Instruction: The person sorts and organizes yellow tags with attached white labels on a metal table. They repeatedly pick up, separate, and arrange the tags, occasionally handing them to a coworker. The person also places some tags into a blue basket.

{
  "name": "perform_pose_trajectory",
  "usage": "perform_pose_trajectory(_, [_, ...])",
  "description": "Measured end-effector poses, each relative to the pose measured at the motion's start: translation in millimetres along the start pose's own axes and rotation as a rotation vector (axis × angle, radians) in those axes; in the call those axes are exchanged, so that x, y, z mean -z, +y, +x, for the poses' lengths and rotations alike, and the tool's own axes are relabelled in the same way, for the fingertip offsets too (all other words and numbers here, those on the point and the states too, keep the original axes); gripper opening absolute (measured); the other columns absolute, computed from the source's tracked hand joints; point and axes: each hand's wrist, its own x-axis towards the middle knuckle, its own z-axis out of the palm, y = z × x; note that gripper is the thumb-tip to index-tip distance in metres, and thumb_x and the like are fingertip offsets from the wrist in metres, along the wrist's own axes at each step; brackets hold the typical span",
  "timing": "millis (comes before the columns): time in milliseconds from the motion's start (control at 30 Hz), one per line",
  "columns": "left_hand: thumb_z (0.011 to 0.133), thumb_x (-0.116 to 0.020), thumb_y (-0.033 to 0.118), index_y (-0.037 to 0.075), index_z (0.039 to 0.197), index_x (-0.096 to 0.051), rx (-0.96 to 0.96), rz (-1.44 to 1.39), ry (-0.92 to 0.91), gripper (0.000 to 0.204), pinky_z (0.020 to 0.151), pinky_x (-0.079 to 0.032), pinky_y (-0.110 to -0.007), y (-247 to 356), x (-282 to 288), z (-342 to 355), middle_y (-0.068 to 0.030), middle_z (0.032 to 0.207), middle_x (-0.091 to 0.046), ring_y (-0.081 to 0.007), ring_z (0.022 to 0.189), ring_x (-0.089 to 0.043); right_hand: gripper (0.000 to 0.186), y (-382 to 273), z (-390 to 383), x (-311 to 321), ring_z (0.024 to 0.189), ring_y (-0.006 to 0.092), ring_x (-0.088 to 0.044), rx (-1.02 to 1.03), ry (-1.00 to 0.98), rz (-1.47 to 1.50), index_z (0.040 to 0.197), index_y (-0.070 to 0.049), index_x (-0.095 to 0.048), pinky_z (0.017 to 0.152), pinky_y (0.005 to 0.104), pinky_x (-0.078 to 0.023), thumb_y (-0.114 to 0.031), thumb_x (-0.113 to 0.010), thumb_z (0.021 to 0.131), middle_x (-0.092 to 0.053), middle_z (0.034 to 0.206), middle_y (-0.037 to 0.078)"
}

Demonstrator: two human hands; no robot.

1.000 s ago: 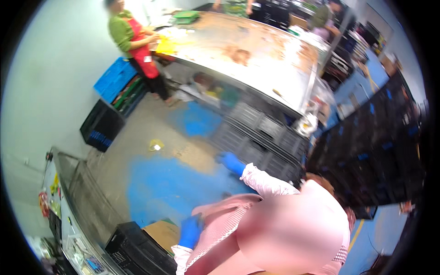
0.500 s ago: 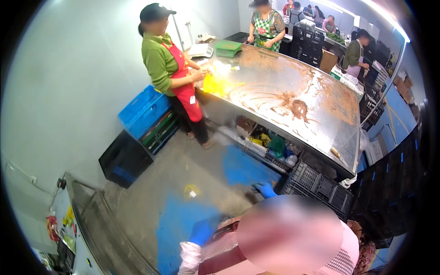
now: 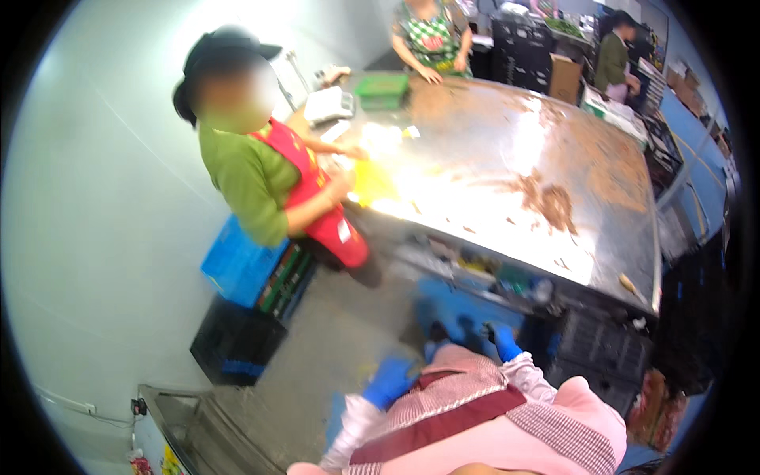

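I judge this a step between grasps, in front of the large rectangular metal table [image 3: 475, 146]. My blue-gloved left hand [image 3: 389, 381] hangs beside my one pink checked apron [image 3: 463, 368]; my blue-gloved right hand [image 3: 503, 340] is nearer the table. Blur hides both grips; I cannot tell. Black slatted plastic crates [image 3: 602, 340], uncountable, sit by its near right corner; lifting one would call for spread fingers.

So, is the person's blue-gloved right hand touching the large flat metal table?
Apart: the head view shows blue floor between the right hand and the metal table.
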Motion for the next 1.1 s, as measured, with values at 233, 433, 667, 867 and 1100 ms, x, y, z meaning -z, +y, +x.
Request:
perform_pose_trajectory(233, [0.095,-0.056,0.040,0.004,0.125,-0.063,0.331,-0.308,0.015,0.047,0.089,-0.051,-0.044,-54.7,85.4,73.4,-0.0232,0.112,-0.067,-0.0399,0.102,-0.065,0.026,-118.0,213.0,-195.2,0.092,0.0209,-0.067,0.594,-0.051,-1.089,0.112,0.001,-0.067,0.078,0.0325,-0.053,-0.017,-0.056,0.097,-0.071,0.095,0.011])
perform_pose_trajectory(433, [0.095,-0.056,0.041,0.006,0.126,-0.062,0.272,-0.347,-0.036,0.047,0.087,-0.051,-0.048,-109.2,129.2,169.2,-0.0270,0.113,-0.065,-0.0436,0.101,-0.064,0.026,-176.8,287.7,-335.5,0.087,0.0170,-0.068,0.465,-0.345,-0.608,0.113,-0.005,-0.070,0.079,0.0278,-0.053,-0.019,-0.061,0.094,-0.071,0.103,0.009])
perform_pose_trajectory(667, [0.094,-0.057,0.033,0.002,0.122,-0.064,0.043,-0.439,-0.088,0.042,0.089,-0.051,-0.046,-182.5,180.6,311.7,-0.0246,0.111,-0.067,-0.0406,0.102,-0.065,0.027,-172.8,331.4,-336.9,0.083,0.0148,-0.064,0.117,-0.229,-0.255,0.119,-0.003,-0.065,0.075,0.0260,-0.054,-0.017,-0.061,0.096,-0.068,0.101,0.006])
perform_pose_trajectory(867, [0.095,-0.061,0.014,0.001,0.126,-0.061,-0.084,-0.711,0.091,0.034,0.087,-0.051,-0.033,-216.8,276.8,392.6,-0.0158,0.109,-0.069,-0.0247,0.099,-0.066,0.038,-204.6,375.6,-369.9,0.090,0.0168,-0.065,0.366,-0.038,-0.574,0.126,-0.001,-0.061,0.083,0.0291,-0.050,-0.019,-0.061,0.093,-0.070,0.102,0.011])
perform_pose_trajectory(1100, [0.094,-0.058,0.008,-0.002,0.120,-0.063,-0.088,-0.748,0.227,0.028,0.090,-0.049,-0.026,-244.9,281.5,450.5,-0.0127,0.114,-0.067,-0.0156,0.104,-0.063,0.044,-200.4,412.1,-399.6,0.102,0.0175,-0.065,0.303,-0.148,-0.605,0.130,-0.002,-0.059,0.089,0.0295,-0.050,-0.024,-0.064,0.092,-0.069,0.115,0.015])
